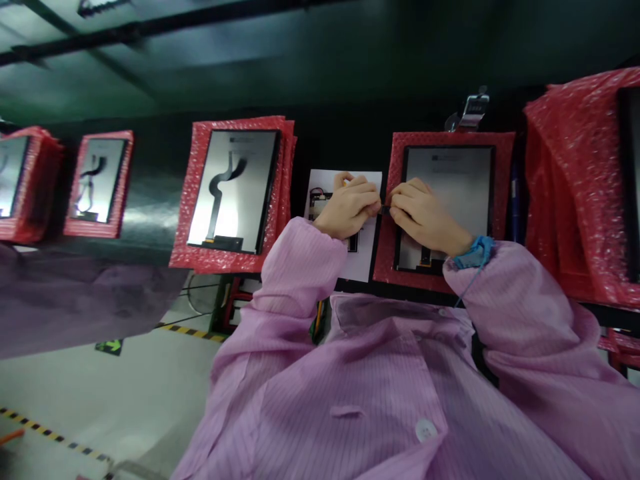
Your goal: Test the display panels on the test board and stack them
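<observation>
My left hand (350, 205) is closed over a white board (364, 257) that carries a small circuit board and wires, partly hidden beneath it. Close beside it, my right hand (423, 213) pinches a small dark strip (385, 209), which looks like the end of a flex cable. The fingertips of both hands nearly meet at this strip; what the left fingers hold is hidden. Under my right hand lies a display panel (463, 193) with a silvery back, resting on red bubble wrap (385, 263). The panel's cable base (425, 257) shows at its lower edge.
To the left, another display panel (235, 187) with a curled black flex cable lies on red bubble wrap, with a smaller-looking panel (100, 177) farther along. Stacked red bubble wrap (575, 187) stands at right. A metal counter (474, 110) and a blue pen (515, 200) are nearby. A co-worker's sleeve (85, 300) reaches in.
</observation>
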`<state>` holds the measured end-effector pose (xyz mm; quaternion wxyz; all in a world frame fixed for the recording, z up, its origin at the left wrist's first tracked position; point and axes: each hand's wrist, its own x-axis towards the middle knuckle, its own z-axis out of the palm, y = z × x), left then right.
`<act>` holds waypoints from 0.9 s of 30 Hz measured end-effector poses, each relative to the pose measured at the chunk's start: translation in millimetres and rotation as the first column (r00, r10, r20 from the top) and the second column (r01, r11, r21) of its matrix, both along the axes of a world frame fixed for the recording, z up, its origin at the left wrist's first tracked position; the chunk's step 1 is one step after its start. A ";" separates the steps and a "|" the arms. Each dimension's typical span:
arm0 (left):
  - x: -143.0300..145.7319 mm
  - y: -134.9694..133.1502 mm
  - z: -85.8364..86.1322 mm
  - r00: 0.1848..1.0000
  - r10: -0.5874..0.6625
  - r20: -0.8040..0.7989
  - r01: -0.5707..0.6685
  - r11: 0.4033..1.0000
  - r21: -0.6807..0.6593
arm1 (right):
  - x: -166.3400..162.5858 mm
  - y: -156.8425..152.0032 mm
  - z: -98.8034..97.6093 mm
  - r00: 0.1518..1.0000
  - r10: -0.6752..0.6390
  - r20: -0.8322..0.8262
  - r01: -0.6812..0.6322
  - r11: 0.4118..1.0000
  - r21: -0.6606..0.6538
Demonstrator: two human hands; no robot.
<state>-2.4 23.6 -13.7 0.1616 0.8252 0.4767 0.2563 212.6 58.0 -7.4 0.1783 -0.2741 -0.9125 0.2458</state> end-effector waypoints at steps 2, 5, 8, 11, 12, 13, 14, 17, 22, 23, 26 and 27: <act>0.1 0.1 -0.2 1.000 -0.004 0.006 0.003 1.000 0.007 | -0.2 0.1 0.2 1.000 -0.006 0.007 0.006 1.000 0.010; 0.6 0.2 0.3 1.000 -0.006 0.011 0.006 1.000 0.014 | -0.2 0.9 -0.7 1.000 -0.002 0.008 0.002 0.999 0.037; 1.1 0.2 0.8 1.000 -0.003 0.011 0.003 1.000 0.009 | 0.2 1.6 -1.4 1.000 0.004 0.015 -0.005 0.999 0.047; 0.8 0.3 0.1 1.000 -0.001 0.011 0.001 1.000 0.007 | 0.9 1.7 -1.3 1.000 0.011 0.011 -0.011 1.000 0.029; 0.6 0.3 -0.4 1.000 0.000 0.008 0.000 1.000 0.007 | 1.1 1.7 -1.2 1.000 0.015 0.004 -0.015 1.000 0.016; 0.3 0.3 -0.8 1.000 0.003 0.006 -0.003 1.000 0.008 | 1.3 1.7 -1.0 1.000 0.020 -0.003 -0.020 1.000 0.001; 0.1 0.3 -1.3 1.000 0.007 0.003 -0.007 1.000 0.009 | 1.4 1.7 -0.7 1.000 0.022 -0.009 -0.022 1.000 -0.016; -0.4 -0.1 -2.0 1.000 0.017 0.008 -0.017 1.000 0.020 | 1.2 1.8 0.4 1.000 0.016 -0.014 -0.017 0.998 -0.055; -1.5 -1.6 -0.9 0.999 -0.008 0.040 0.006 0.998 0.064 | 1.6 1.5 2.0 1.000 0.018 -0.020 -0.020 0.997 -0.068; -2.0 -1.9 -0.6 0.999 -0.013 0.046 0.009 0.997 0.074 | 1.9 1.6 2.0 1.000 0.020 -0.023 -0.022 0.997 -0.069; -3.5 -1.7 0.4 0.998 -0.014 0.062 0.009 0.997 0.079 | 2.7 2.1 1.5 0.999 0.025 -0.037 -0.028 0.997 -0.066; -4.0 -1.4 0.8 0.998 -0.008 0.066 0.003 0.997 0.074 | 2.9 2.2 1.4 0.999 0.026 -0.043 -0.029 0.998 -0.063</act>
